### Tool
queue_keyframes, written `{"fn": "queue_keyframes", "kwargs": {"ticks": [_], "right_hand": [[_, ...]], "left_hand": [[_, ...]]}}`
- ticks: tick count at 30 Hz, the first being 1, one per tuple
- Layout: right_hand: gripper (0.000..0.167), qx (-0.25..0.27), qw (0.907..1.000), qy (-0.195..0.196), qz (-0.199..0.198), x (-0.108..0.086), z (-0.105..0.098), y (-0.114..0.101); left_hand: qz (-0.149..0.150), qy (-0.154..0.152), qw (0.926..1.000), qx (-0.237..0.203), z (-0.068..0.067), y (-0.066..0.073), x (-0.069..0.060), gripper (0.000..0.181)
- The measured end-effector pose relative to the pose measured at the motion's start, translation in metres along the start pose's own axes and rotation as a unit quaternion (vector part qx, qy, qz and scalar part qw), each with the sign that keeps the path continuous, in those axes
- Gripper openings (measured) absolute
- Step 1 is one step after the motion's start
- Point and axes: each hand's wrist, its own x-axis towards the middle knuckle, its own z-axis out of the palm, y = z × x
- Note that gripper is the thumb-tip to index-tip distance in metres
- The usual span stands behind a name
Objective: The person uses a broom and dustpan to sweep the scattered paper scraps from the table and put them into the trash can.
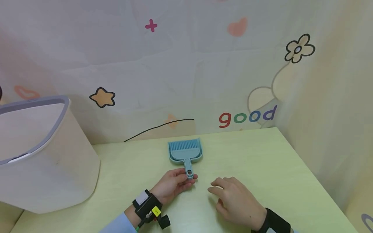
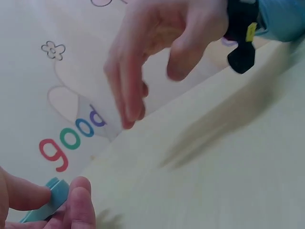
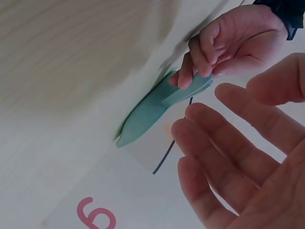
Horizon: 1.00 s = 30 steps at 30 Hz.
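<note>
A small teal dustpan [image 1: 176,160] with a matching brush [image 1: 184,145] nested in it is at the middle of the table. My left hand [image 1: 175,184] pinches the end of its handle, thumb on top and fingers beneath. In the left wrist view, the teal handle tip [image 2: 59,192] shows between thumb and fingers. My right hand [image 1: 236,200] hovers over the table to the right, apart from the dustpan, its fingers loosely bent and holding nothing. The right wrist view shows the dustpan [image 3: 147,112] from the side, beyond the right hand's spread fingers [image 3: 228,148].
A large white bin [image 1: 58,168] with a grey-purple rim stands on the left of the pale green table [image 1: 262,155]. Behind the table hangs a printed cloth [image 1: 175,81] with a star, flower and the word "good". Another cloth bounds the right side.
</note>
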Motion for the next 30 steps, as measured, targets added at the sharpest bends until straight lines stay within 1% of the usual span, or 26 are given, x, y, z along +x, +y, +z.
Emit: {"fn": "queue_keyframes", "kwargs": {"ticks": [3, 5, 8, 10, 11, 12, 13, 14, 15, 16, 17, 18, 19, 20, 21, 22, 23, 25, 26, 27, 28, 29, 30], "right_hand": [[0.025, 0.002, 1.0, 0.003, 0.002, 0.001, 0.0, 0.0], [0.025, 0.001, 1.0, 0.005, 0.004, 0.001, -0.001, 0.0], [0.025, -0.003, 0.9999, 0.011, 0.005, 0.001, -0.001, 0.002], [0.025, -0.007, 0.9999, 0.013, 0.007, 0.001, -0.001, 0.004], [0.025, -0.008, 0.9998, 0.014, 0.008, 0.001, -0.001, 0.006], [0.025, -0.01, 0.9998, 0.015, 0.012, 0.001, -0.001, 0.008], [0.025, -0.012, 0.9997, 0.016, 0.016, 0.001, -0.001, 0.01], [0.025, -0.014, 0.9995, 0.017, 0.022, 0.002, -0.002, 0.013], [0.025, -0.016, 0.9993, 0.018, 0.028, 0.002, -0.002, 0.016], [0.026, -0.017, 0.9991, 0.021, 0.034, 0.003, -0.002, 0.02], [0.026, -0.017, 0.9988, 0.024, 0.04, 0.003, -0.002, 0.024], [0.027, -0.018, 0.9984, 0.03, 0.044, 0.003, -0.001, 0.028], [0.029, -0.019, 0.9979, 0.034, 0.052, 0.003, -0.001, 0.033], [0.031, -0.019, 0.9973, 0.039, 0.059, 0.003, -0.001, 0.038], [0.033, -0.02, 0.9966, 0.045, 0.066, 0.002, 0.0, 0.044], [0.036, -0.017, 0.9958, 0.051, 0.074, 0.001, 0.0, 0.05], [0.04, -0.017, 0.995, 0.053, 0.083, 0.0, 0.0, 0.056], [0.048, -0.013, 0.9937, 0.054, 0.098, -0.001, 0.0, 0.067], [0.051, -0.011, 0.9935, 0.052, 0.101, -0.002, -0.001, 0.072], [0.054, -0.01, 0.9935, 0.05, 0.102, -0.002, 0.0, 0.078], [0.057, -0.008, 0.9936, 0.045, 0.103, -0.003, 0.0, 0.082], [0.059, -0.011, 0.9941, 0.04, 0.1, -0.002, 0.0, 0.087], [0.061, -0.013, 0.9945, 0.037, 0.097, -0.001, 0.001, 0.091]], "left_hand": [[0.006, 0.003, 1.0, 0.006, -0.006, 0.002, 0.006, 0.041], [0.005, 0.003, 1.0, 0.006, -0.009, 0.003, 0.007, 0.041], [-0.002, 0.0, 0.9999, 0.015, -0.012, 0.007, 0.002, 0.042], [-0.001, 0.003, 0.9988, 0.048, -0.015, 0.011, -0.007, 0.044], [0.002, 0.005, 0.9972, 0.075, -0.016, 0.015, -0.013, 0.046], [0.008, 0.009, 0.9941, 0.108, -0.018, 0.018, -0.019, 0.048], [0.017, 0.016, 0.9887, 0.148, -0.02, 0.021, -0.027, 0.05], [0.029, 0.029, 0.9803, 0.193, -0.022, 0.024, -0.035, 0.051], [0.042, 0.047, 0.9675, 0.245, -0.024, 0.027, -0.042, 0.052], [0.054, 0.066, 0.953, 0.291, -0.026, 0.029, -0.05, 0.054], [0.064, 0.087, 0.9351, 0.338, -0.028, 0.031, -0.057, 0.054], [0.073, 0.109, 0.915, 0.381, -0.031, 0.032, -0.063, 0.055], [0.08, 0.131, 0.8926, 0.424, -0.035, 0.033, -0.069, 0.056], [0.087, 0.152, 0.8673, 0.466, -0.039, 0.033, -0.075, 0.057], [0.094, 0.168, 0.8403, 0.507, -0.043, 0.033, -0.079, 0.058], [0.105, 0.179, 0.8141, 0.543, -0.048, 0.032, -0.083, 0.058], [0.117, 0.189, 0.783, 0.581, -0.054, 0.03, -0.087, 0.059], [0.143, 0.207, 0.7228, 0.644, -0.067, 0.027, -0.092, 0.06], [0.154, 0.214, 0.6954, 0.669, -0.074, 0.026, -0.095, 0.061], [0.165, 0.22, 0.6723, 0.687, -0.08, 0.024, -0.096, 0.062], [0.174, 0.225, 0.6523, 0.702, -0.087, 0.023, -0.098, 0.064], [0.178, 0.229, 0.6388, 0.713, -0.092, 0.022, -0.1, 0.067], [0.179, 0.231, 0.6276, 0.722, -0.098, 0.021, -0.101, 0.07]]}}
